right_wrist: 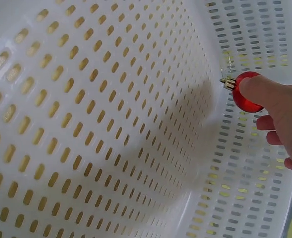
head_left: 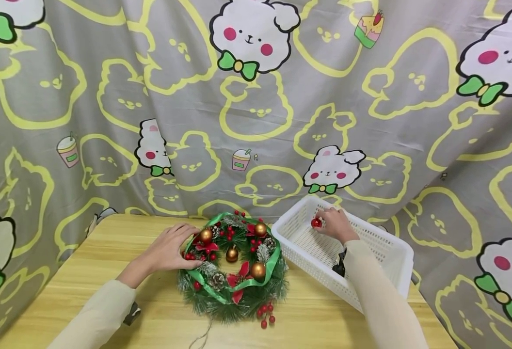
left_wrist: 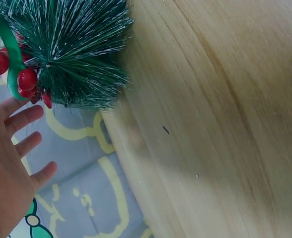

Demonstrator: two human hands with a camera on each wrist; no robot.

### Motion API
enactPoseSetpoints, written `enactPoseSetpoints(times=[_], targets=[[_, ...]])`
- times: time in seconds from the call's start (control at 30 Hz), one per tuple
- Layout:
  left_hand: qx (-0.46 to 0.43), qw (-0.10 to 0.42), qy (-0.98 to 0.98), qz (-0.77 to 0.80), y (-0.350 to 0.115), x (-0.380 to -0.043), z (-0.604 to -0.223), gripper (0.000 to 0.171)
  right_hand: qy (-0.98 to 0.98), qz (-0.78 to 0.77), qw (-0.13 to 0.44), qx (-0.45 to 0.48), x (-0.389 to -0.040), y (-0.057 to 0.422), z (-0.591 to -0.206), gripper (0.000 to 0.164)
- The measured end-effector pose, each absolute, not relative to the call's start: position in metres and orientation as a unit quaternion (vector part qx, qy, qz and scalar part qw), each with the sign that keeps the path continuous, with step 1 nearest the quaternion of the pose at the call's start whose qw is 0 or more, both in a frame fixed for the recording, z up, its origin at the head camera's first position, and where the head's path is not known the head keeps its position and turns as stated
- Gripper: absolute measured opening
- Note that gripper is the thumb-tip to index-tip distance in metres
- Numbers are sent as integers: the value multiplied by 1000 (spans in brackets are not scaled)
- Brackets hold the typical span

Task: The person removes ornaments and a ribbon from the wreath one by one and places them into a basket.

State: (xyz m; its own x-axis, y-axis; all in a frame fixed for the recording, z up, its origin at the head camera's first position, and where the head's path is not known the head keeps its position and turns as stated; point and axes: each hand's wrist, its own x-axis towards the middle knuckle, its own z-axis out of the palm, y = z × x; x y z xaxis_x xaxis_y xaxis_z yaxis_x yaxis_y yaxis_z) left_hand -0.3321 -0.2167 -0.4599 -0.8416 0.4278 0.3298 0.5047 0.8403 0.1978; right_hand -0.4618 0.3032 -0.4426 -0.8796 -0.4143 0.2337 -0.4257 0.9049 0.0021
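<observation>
My right hand [head_left: 337, 226] pinches a small shiny red Christmas bauble [right_wrist: 246, 102] inside the white plastic basket [head_left: 406, 264]. The bauble's gold cap and hanging loop show in the right wrist view. My left hand [head_left: 170, 247] rests at the left side of a green Christmas wreath [head_left: 234, 308], its fingers spread and fairly straight in the left wrist view. Green ribbon [head_left: 273, 259], gold baubles [head_left: 258, 271], pinecones [head_left: 216, 280], red berries and red flowers decorate the wreath. Part of the left hand's fingertips is hidden by the wreath.
The wreath lies on a light wooden table [head_left: 151, 310]. A red berry sprig [head_left: 265, 315] sticks out at its front right, and a thin string [head_left: 202, 338] trails toward the near edge. Behind the table hangs a grey cartoon curtain [head_left: 260, 160].
</observation>
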Motion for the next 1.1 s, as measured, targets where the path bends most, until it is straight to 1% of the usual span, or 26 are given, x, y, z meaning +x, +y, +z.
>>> enactPoseSetpoints(times=[0.2, 0.33, 0.47, 0.83, 1.1], targets=[[-245, 129, -951, -137, -216, -331, -460, 91, -973, 11, 85, 212, -459, 303, -446, 39], [-245, 126, -951, -141, -216, -331, -460, 91, -975, 17, 72, 210, -457, 302, -448, 37], [-244, 128, -951, -139, -217, -331, -460, 91, -974, 23, 72, 212, -456, 302, -448, 35], [-243, 124, -952, -139, -217, -330, -458, 93, -974, 44, 72, 212, -457, 305, -451, 39], [-243, 123, -951, -147, -218, -330, -456, 92, -975, 44, 63, 209, -459, 302, -440, 42]])
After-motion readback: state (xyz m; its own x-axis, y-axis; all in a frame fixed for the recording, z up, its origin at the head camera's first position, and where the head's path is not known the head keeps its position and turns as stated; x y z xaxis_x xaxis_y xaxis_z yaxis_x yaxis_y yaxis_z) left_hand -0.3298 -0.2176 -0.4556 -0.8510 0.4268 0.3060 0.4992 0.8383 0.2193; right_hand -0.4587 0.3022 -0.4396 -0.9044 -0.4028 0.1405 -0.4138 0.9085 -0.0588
